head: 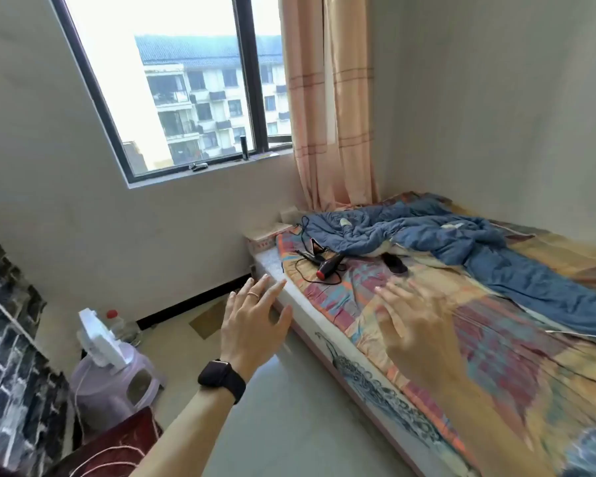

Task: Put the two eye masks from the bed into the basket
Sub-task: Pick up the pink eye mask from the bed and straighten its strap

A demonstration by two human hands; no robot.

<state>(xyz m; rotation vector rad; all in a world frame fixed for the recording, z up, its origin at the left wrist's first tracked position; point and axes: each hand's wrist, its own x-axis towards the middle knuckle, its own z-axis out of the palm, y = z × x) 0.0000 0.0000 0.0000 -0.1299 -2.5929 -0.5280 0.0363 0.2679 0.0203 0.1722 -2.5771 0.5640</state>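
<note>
A dark eye mask (394, 263) lies on the patchwork bed sheet (496, 339), near the edge of the crumpled blue quilt (461, 239). A second mask and the basket are not visible. My left hand (255, 318) is raised over the bed's near edge, fingers spread, empty, a dark watch on its wrist. My right hand (417, 325) hovers above the sheet, blurred, fingers apart and empty, a little short of the dark mask.
A black and red hair dryer (329, 266) with its cord lies left of the mask. A lilac plastic stool (117, 383) with a white fan (98, 339) and a bottle stand on the floor at left. Window and pink curtain are beyond.
</note>
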